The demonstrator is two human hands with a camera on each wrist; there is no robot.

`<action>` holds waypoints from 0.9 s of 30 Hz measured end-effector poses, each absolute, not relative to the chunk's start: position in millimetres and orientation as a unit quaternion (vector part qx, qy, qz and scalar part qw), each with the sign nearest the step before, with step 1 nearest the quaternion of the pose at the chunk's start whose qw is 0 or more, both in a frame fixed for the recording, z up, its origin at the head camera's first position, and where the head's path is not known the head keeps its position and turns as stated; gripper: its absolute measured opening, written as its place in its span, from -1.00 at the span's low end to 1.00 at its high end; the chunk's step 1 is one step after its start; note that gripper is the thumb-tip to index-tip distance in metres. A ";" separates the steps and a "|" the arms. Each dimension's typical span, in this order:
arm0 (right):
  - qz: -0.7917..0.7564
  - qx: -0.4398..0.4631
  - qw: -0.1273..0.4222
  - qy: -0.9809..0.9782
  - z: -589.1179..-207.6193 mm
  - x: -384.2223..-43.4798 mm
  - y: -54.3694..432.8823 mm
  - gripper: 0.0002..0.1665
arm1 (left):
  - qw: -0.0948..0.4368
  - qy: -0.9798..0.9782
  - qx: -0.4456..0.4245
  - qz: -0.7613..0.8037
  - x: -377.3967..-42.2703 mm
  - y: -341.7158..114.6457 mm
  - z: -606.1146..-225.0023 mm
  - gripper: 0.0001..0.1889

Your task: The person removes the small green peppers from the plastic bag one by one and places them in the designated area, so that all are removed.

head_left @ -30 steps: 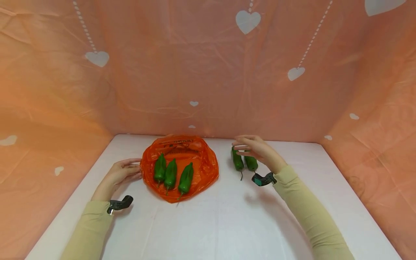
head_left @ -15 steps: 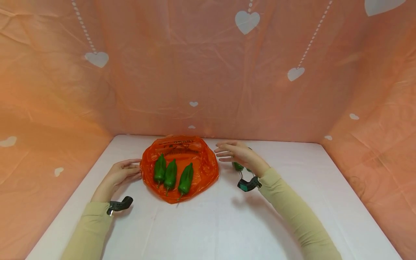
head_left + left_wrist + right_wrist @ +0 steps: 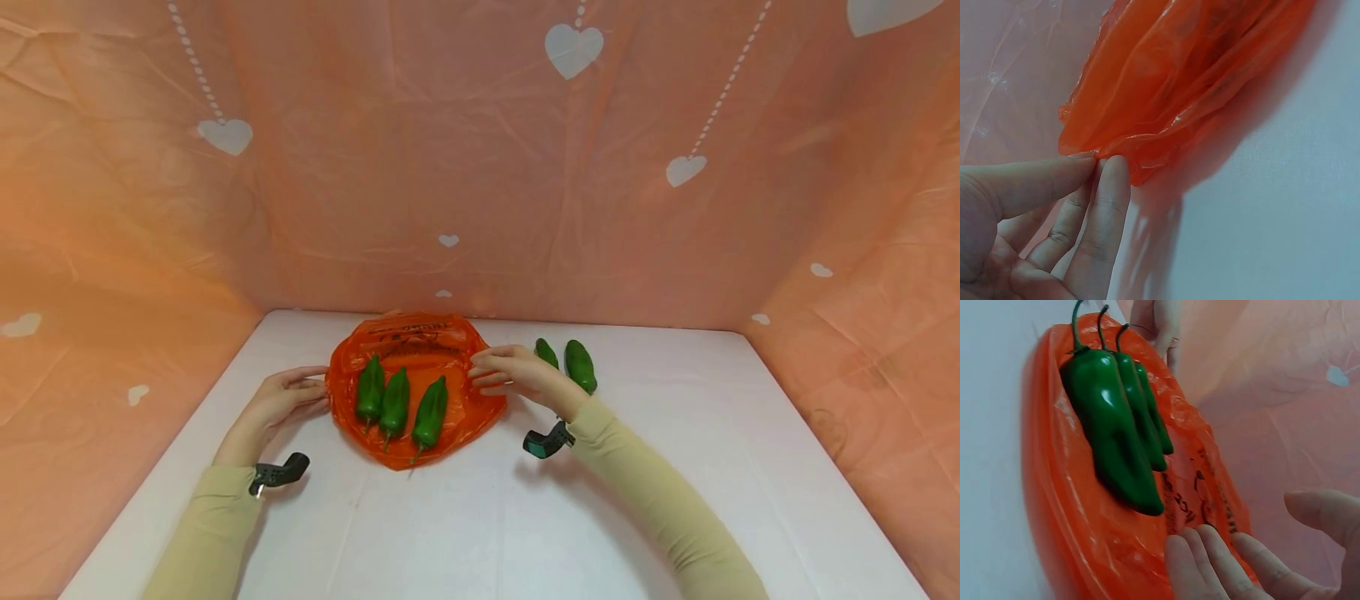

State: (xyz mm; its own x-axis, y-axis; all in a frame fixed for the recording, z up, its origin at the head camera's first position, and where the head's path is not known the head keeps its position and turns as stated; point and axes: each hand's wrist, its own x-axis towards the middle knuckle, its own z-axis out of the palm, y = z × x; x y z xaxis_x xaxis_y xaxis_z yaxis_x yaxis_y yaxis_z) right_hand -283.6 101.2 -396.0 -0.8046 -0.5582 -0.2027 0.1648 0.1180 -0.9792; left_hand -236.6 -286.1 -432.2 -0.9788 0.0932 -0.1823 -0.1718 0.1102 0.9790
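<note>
An orange plastic bag with dark print lies spread on the table, three green peppers side by side on it. My left hand pinches the bag's left edge between thumb and fingertips, as the left wrist view shows. Over the bag's right edge reaches my right hand, thumb apart from its fingers and nothing held. In the right wrist view its fingertips overlap the bag beside the tip of the nearest pepper. Two more green peppers lie on the table behind my right hand, one partly hidden by it.
The white table has its far edge against an orange curtain with white hearts, which also closes off both sides. Each wrist carries a dark camera.
My right hand has moved left and slightly nearer from above the two peppers to the bag's right side, uncovering most of them. The left hand, bag and three peppers stay put.
</note>
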 end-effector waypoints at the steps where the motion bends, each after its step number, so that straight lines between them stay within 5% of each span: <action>1: -0.650 -0.142 0.282 0.691 -397.6 -283.3 99.5 -0.45 | 0.100 0.738 -0.026 0.667 -236.6 -286.1 -432.5 -0.44; 27: -0.647 -0.106 0.294 0.695 -422.2 -290.6 71.0 -0.46 | 0.099 0.730 -0.003 0.676 -238.5 -288.3 -436.8 -0.42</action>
